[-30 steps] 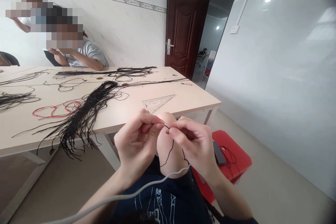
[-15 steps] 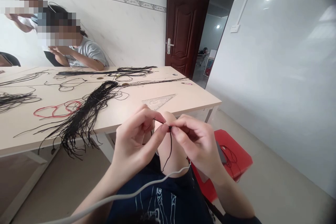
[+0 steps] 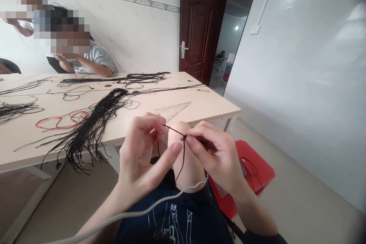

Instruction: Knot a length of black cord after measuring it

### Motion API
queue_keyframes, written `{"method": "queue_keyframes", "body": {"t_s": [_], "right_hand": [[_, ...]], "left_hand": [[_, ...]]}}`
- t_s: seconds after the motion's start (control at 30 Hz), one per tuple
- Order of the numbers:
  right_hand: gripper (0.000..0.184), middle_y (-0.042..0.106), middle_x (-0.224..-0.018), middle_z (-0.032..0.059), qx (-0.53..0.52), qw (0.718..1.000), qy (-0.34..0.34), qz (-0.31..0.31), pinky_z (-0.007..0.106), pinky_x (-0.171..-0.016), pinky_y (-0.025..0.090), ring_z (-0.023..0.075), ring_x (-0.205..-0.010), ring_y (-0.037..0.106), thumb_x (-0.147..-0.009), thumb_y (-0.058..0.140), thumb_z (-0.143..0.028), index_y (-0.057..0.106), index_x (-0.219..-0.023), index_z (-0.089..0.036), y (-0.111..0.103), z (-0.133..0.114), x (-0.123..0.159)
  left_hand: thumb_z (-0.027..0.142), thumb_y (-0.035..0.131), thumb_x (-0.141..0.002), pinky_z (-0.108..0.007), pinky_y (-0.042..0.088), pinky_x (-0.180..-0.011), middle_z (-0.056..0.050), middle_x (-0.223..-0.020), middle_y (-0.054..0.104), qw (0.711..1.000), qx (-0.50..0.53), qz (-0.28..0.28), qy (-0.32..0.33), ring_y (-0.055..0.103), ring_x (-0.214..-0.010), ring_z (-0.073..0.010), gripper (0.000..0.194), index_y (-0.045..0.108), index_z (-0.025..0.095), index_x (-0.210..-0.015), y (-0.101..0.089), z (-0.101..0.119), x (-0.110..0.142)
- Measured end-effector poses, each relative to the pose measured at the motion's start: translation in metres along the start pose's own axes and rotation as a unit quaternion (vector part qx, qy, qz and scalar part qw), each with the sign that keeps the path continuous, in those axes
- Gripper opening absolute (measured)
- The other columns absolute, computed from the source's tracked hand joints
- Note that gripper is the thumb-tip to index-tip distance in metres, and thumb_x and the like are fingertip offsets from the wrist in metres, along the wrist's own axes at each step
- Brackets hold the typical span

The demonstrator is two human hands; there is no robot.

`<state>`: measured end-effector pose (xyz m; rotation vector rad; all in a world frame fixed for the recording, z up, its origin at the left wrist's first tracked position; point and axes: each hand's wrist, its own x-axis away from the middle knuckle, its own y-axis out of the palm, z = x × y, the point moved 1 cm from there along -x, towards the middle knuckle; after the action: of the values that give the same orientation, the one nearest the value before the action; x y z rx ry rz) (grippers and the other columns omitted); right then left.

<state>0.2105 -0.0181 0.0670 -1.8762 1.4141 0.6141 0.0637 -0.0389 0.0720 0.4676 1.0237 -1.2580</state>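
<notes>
My left hand (image 3: 143, 152) and my right hand (image 3: 213, 154) meet above my knee, both pinching one thin black cord (image 3: 183, 152). A short stretch of the cord runs taut between the two pinches. From the right fingertips the rest hangs down in front of my knee. A small knot or bend shows at the right pinch. The thumb of my left hand is stretched toward the cord. A white cable (image 3: 160, 202) crosses my lap below the hands.
A pale table (image 3: 200, 108) ahead carries a big bundle of black cords (image 3: 94, 122), a red cord (image 3: 61, 119) and a clear set square (image 3: 173, 109). Two other people are at its far left side. A red stool (image 3: 257, 171) stands at my right. A brown door (image 3: 200, 30) is open.
My left hand has drawn back to the left, pulling a short length of cord taut out of the right pinch. The right hand stays almost still.
</notes>
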Motion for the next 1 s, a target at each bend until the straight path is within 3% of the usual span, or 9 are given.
{"method": "queue_keyframes", "body": {"t_s": [0.1, 0.2, 0.5, 0.67, 0.83, 1.0], "right_hand": [[0.01, 0.054, -0.076, -0.0001, 0.001, 1.0, 0.0, -0.002, 0.018, -0.055, 0.04, 0.007, -0.067, 0.049, -0.085, 0.051, -0.015, 0.06, -0.084, -0.015, -0.002, -0.002, 0.0], [0.011, 0.054, -0.078, 0.0009, 0.017, 1.0, 0.005, -0.002, 0.018, -0.059, 0.041, 0.0073, -0.071, 0.051, -0.086, 0.049, -0.015, 0.059, -0.085, -0.014, -0.003, -0.005, -0.001], [0.01, 0.054, -0.078, 0.0003, 0.035, 0.999, -0.002, 0.009, 0.015, -0.061, 0.042, 0.0064, -0.071, 0.051, -0.086, 0.048, -0.012, 0.057, -0.082, -0.014, -0.002, -0.013, 0.0], [0.013, 0.052, -0.07, -0.0012, -0.016, 0.999, 0.036, 0.005, 0.016, -0.051, 0.038, 0.0066, -0.063, 0.048, -0.085, 0.048, -0.014, 0.055, -0.074, -0.015, -0.002, -0.016, 0.0], [0.017, 0.047, -0.066, -0.0014, -0.091, 0.991, 0.1, -0.013, 0.018, -0.047, 0.034, 0.0063, -0.056, 0.042, -0.086, 0.048, -0.021, 0.054, -0.071, -0.015, -0.003, -0.015, -0.001], [0.021, 0.039, -0.059, -0.0034, -0.182, 0.97, 0.154, -0.047, 0.019, -0.044, 0.029, 0.0054, -0.051, 0.036, -0.086, 0.049, -0.027, 0.056, -0.07, -0.015, -0.004, -0.013, -0.001]], "left_hand": [[0.013, 0.063, -0.071, -0.026, 0.037, -0.056, -0.002, -0.082, 0.042, 0.99, -0.119, -0.008, 0.081, 0.044, -0.074, -0.0132, 0.013, 0.055, 0.02, -0.078, 0.001, 0.003, 0.002], [0.012, 0.065, -0.071, -0.025, 0.035, -0.051, -0.002, -0.082, 0.041, 0.974, -0.189, 0.006, 0.123, 0.041, -0.069, -0.0113, 0.015, 0.058, 0.021, -0.081, 0.003, 0.005, 0.002], [0.006, 0.064, -0.069, -0.024, 0.033, -0.047, -0.002, -0.085, 0.041, 0.965, -0.213, 0.059, 0.142, 0.04, -0.065, -0.0091, 0.019, 0.058, 0.021, -0.08, 0.011, 0.008, 0.002], [0.005, 0.061, -0.068, -0.026, 0.034, -0.048, -0.002, -0.084, 0.04, 0.965, -0.198, 0.034, 0.166, 0.041, -0.069, -0.0112, 0.02, 0.058, 0.022, -0.078, 0.009, 0.01, 0.0], [0.01, 0.063, -0.068, -0.028, 0.033, -0.048, -0.002, -0.08, 0.041, 0.987, -0.121, 0.006, 0.105, 0.04, -0.068, -0.0131, 0.017, 0.058, 0.025, -0.076, 0.003, 0.009, -0.001], [0.014, 0.061, -0.073, -0.031, 0.04, -0.06, -0.003, -0.074, 0.045, 0.999, 0.004, -0.045, 0.022, 0.043, -0.079, -0.017, 0.011, 0.058, 0.023, -0.066, 0.001, 0.004, -0.007]]}}
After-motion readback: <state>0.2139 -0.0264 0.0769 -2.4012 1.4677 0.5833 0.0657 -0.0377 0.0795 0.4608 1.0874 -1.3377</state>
